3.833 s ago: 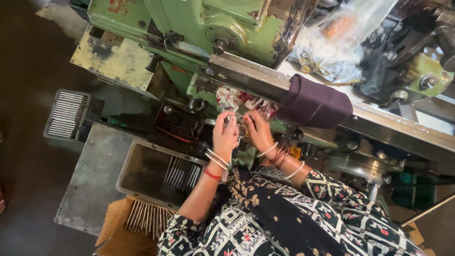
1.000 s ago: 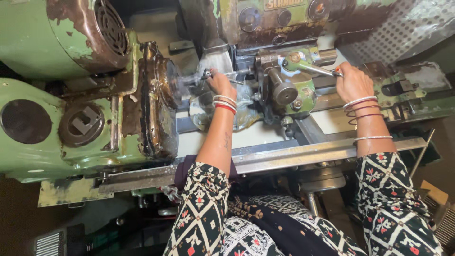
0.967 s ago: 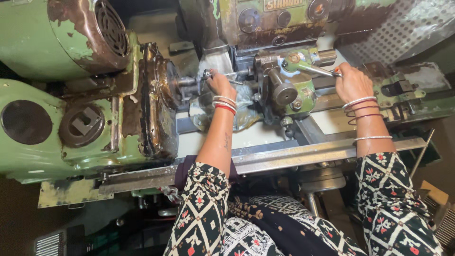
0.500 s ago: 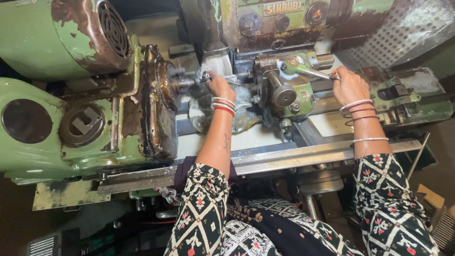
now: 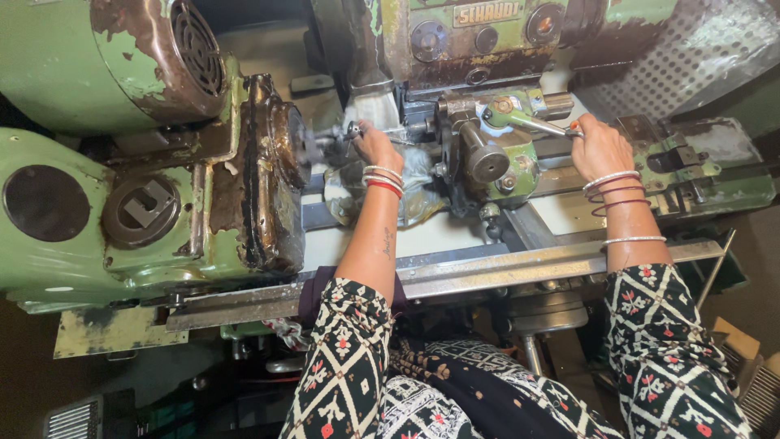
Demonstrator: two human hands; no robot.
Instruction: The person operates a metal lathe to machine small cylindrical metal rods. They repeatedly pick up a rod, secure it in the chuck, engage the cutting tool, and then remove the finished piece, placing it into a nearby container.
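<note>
My left hand [image 5: 375, 145] reaches into a worn green lathe and pinches a small metal workpiece [image 5: 351, 130] just in front of the spindle chuck [image 5: 286, 142]. My right hand [image 5: 600, 145] is closed around the end of a long steel lever [image 5: 536, 123] on the green tool slide [image 5: 497, 154]. Bangles sit on both wrists. Both sleeves are black with a white pattern.
The green headstock [image 5: 122, 187] fills the left side, with a rusty motor housing [image 5: 175, 53] above it. A steel bed rail [image 5: 487, 268] runs across below my arms. Perforated metal sheet [image 5: 691, 57] covers the top right. A crumpled plastic sheet [image 5: 410, 191] lies under the slide.
The view shifted from a parts tray under the machine to the lathe top. Over the last second my right hand drew the lever slightly left; my left hand stayed at the chuck.
</note>
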